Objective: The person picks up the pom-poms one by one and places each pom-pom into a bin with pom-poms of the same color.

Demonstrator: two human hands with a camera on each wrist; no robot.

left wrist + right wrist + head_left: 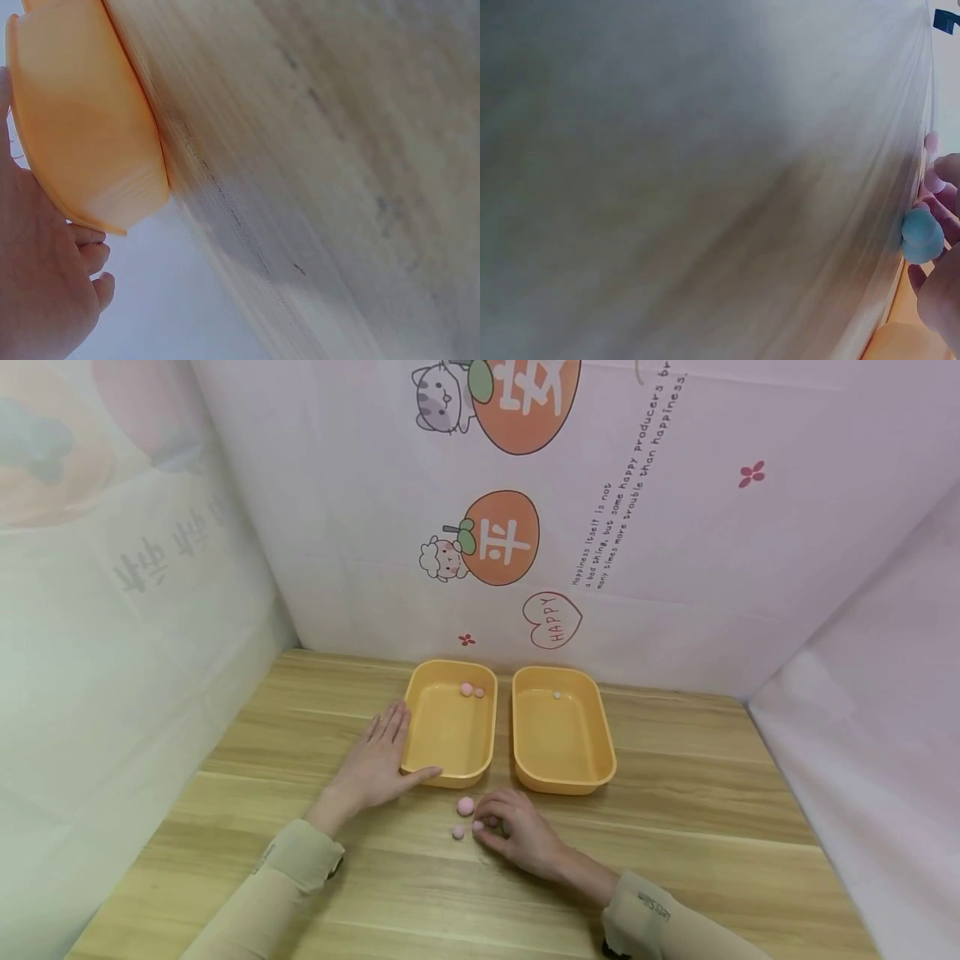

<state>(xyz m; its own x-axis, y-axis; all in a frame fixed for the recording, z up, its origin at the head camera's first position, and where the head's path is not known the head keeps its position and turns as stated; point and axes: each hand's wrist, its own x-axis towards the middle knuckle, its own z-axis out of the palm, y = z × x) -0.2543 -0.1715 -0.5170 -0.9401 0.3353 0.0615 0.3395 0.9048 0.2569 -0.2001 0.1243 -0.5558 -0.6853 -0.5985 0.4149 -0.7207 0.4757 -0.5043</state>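
My left hand lies with straight fingers along the left rim of the left yellow tray, its thumb over the near rim. Two pink balls sit at the far right inside that tray. My right hand, on the table before the trays, pinches a small pink ball between thumb and curled finger. Just left of it lie a larger pink ball and a small pink ball. Pale blue-green balls show under the right hand in the right wrist view, partly hidden in the head view.
The right yellow tray stands beside the left one, with a small pale ball near its far end. Both stand on a wooden table. A printed white cloth hangs behind the table and along its sides.
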